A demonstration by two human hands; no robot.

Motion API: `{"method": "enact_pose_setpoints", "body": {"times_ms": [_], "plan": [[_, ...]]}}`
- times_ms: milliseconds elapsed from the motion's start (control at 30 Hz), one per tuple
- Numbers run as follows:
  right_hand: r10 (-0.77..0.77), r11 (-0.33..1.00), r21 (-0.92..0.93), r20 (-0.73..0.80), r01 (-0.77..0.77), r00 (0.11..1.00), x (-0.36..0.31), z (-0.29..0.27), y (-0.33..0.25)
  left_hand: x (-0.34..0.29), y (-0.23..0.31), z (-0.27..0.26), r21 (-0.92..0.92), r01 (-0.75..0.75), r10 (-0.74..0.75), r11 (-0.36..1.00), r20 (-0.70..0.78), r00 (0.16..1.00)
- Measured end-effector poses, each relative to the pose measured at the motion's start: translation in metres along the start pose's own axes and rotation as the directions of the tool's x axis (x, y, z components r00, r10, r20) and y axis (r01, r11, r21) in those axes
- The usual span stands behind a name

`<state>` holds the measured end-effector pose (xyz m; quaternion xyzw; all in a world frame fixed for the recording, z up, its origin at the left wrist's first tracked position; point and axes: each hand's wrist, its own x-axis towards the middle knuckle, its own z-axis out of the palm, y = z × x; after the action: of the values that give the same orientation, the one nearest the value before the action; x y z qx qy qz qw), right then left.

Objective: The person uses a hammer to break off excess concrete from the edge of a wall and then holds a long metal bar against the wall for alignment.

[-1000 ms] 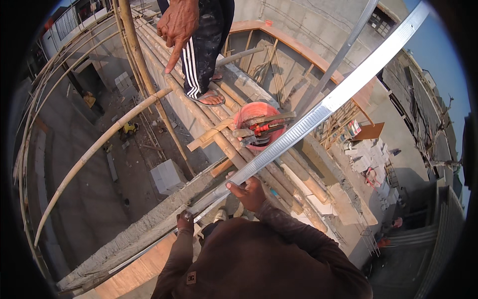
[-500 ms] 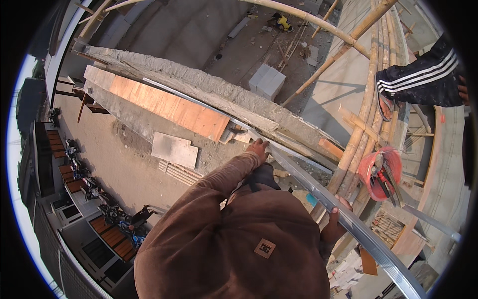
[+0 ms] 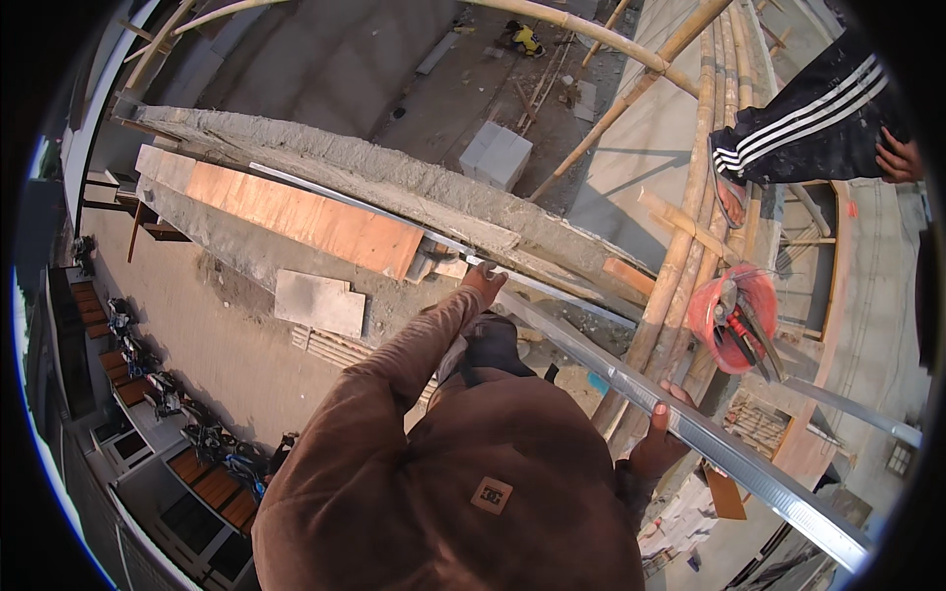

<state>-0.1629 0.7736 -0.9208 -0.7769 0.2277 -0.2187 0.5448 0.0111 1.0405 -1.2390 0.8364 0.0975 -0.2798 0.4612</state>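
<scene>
A long silvery metal channel point(image 3: 599, 364) slants from the middle of the view down to the lower right. My left hand point(image 3: 485, 283) is closed on its far end, close to the rough concrete wall edge. Lower down, my right hand point(image 3: 662, 436) grips the same channel from below, thumb and fingers against its sides. Another thin metal strip point(image 3: 340, 197) lies along the wall beside an orange-brown plywood board point(image 3: 301, 219).
Bamboo poles point(image 3: 680, 258) form a scaffold at the right. On them stand a red bucket point(image 3: 705, 317) of tools and another person's bare foot point(image 3: 730, 201). Far below, a pale block stack point(image 3: 495, 156) and a worker in yellow point(image 3: 527, 39) are visible. Motorbikes point(image 3: 168, 394) stand at lower left.
The whole view has shifted, so the surroundings sit further left and slightly higher. Both hands keep their hold on the metal channel. The other person's hand shows more fully at the right.
</scene>
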Motion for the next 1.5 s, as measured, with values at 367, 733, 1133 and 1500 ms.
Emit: {"method": "enact_pose_setpoints", "body": {"times_ms": [367,733,1133,1500], "plan": [[0.03,0.997,-0.065,-0.157,-0.041,0.987,0.003,-0.02,-0.004,0.12,-0.047,0.06,0.446,-0.106,-0.001,0.889,0.234,0.972],[0.107,0.994,-0.003,-0.256,-0.111,0.961,0.087,-0.025,-0.029,0.019,0.067,0.125,-0.796,0.605,-0.231,0.032,0.583,0.779],[0.133,0.991,0.036,-0.129,-0.13,0.983,0.144,-0.007,-0.026,0.052,0.091,0.129,-0.847,0.523,-0.326,-0.094,0.522,0.788],[0.099,0.994,0.055,-0.18,-0.09,0.979,0.118,-0.002,-0.009,0.054,0.066,0.101,-0.821,0.57,-0.419,0.031,0.507,0.753]]}}
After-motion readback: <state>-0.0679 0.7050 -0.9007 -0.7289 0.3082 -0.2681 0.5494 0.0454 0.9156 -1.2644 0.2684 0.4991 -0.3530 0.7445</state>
